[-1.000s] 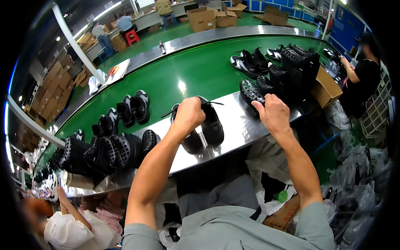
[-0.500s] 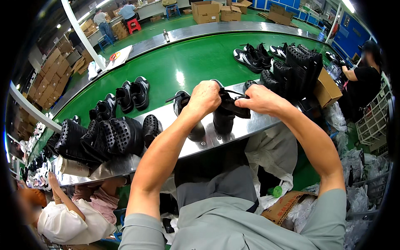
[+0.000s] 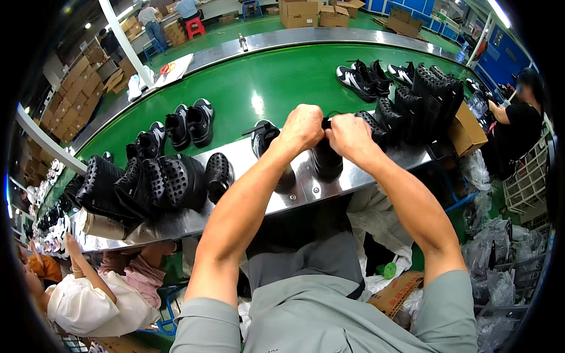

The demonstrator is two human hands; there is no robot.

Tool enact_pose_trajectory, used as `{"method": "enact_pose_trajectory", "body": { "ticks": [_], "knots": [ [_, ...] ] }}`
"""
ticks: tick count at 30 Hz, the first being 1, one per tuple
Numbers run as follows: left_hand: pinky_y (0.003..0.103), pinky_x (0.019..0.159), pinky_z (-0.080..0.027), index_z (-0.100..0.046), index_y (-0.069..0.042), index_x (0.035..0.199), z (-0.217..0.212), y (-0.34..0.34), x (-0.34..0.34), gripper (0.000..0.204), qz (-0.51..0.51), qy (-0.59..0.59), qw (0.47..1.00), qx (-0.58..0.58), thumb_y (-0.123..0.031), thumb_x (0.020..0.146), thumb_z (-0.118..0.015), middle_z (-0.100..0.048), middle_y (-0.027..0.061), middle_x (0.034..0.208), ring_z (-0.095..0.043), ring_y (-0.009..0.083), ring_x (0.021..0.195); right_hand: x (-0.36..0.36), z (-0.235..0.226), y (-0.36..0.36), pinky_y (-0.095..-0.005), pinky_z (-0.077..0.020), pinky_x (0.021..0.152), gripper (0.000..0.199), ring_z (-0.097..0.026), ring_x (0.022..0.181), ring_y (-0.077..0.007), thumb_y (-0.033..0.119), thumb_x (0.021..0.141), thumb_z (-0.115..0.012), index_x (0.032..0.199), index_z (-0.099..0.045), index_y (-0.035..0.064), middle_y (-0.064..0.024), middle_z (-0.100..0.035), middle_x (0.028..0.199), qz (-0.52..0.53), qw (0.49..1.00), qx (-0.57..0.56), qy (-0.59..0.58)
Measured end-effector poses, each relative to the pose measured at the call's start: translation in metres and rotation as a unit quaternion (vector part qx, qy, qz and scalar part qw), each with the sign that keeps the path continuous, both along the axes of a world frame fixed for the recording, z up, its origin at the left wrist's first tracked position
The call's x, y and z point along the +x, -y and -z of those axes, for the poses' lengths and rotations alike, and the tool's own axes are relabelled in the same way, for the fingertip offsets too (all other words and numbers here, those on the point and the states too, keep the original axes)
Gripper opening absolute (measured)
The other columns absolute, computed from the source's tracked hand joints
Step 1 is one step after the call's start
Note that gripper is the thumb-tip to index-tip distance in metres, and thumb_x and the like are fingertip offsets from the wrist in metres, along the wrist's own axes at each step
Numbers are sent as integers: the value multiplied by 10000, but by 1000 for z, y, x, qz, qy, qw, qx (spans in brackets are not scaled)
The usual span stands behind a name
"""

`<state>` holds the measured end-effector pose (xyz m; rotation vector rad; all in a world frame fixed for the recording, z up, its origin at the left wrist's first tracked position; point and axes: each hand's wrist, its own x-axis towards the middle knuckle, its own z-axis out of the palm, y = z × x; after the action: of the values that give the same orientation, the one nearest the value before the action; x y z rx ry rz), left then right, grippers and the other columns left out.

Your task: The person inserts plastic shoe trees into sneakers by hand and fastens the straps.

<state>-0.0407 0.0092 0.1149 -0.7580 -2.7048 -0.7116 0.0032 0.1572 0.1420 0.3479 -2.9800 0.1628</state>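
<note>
A person seated at a steel ledge [image 3: 329, 187] beside a green conveyor belt [image 3: 253, 88] works on a pair of black shoes just above the centre of the frame. Both forearms reach up from the lower edge and meet over the pair.

The left hand [image 3: 303, 127] and the right hand [image 3: 348, 135] are pressed close together, knuckles nearly touching, both curled into tight fists over the top of the right-hand black shoe [image 3: 326, 159]. The fingers are clamped on something at the shoe's opening, probably a lace or the tongue, though it is hidden under the fists. The second shoe of the pair [image 3: 268, 141] stands just left of it, partly behind the left forearm, with a loose lace end sticking out to the left.

Judging from the scene, the work is mid-stream: this shoe is in hand and not finished. A stack of perforated black soles [image 3: 150, 185] lies at centre left on the ledge. 2 more black shoes with white trim [image 3: 191, 120] rest on the belt at upper left, and another cluster of shoes and soles [image 3: 406, 88] sits at upper right.
</note>
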Motion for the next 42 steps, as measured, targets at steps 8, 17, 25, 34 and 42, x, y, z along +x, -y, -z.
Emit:
{"method": "enact_pose_trajectory", "body": {
  "ticks": [8, 17, 25, 34, 42],
  "knots": [
    [504, 752, -559, -733, 32, 794, 17, -7, -17, 156, -38, 5, 999, 36, -100, 758, -658, -654, 324, 810, -680, 478, 810, -8, -12, 6, -460, -592, 854, 303, -731, 977, -380, 284, 864, -734, 997, -755, 13, -221, -739, 1031, -30, 992, 79, 93],
    [441, 674, -548, -748, 7, 834, 0, -11, -31, 129, 32, 84, 996, 0, -87, 767, -690, -676, 268, 777, -697, 392, 740, -38, -32, -24, -425, -564, 802, 422, -735, 929, -361, 265, 768, -806, 984, -733, -90, -276, -731, 967, 100, 956, -168, 219],
    [497, 783, -556, -736, 35, 806, 6, -8, -24, 164, 13, 98, 993, 68, -36, 712, -623, -663, 326, 830, -691, 463, 852, 0, 25, 1, -481, -592, 798, 285, -734, 912, -392, 260, 862, -715, 927, -755, -14, -239, -738, 949, -43, 998, 32, 41],
    [416, 1007, -516, -293, 22, 1553, 7, -7, 39, 985, -100, 247, 949, 168, -140, 710, -777, -671, 312, 1194, -656, 430, 1145, 5, 4, -48, -475, -553, 846, 411, -691, 992, -443, 242, 789, -800, 938, -688, -125, -326, -696, 970, 26, 985, -155, 78],
    [447, 927, -565, -447, 84, 1406, 22, -34, 14, 737, -222, 257, 940, 44, -210, 808, -761, -695, 289, 1143, -688, 395, 1105, -20, 39, -37, -508, -569, 799, 304, -706, 815, -467, 194, 821, -683, 821, -672, -110, -309, -699, 849, 68, 967, -212, 124]
  ]
}}
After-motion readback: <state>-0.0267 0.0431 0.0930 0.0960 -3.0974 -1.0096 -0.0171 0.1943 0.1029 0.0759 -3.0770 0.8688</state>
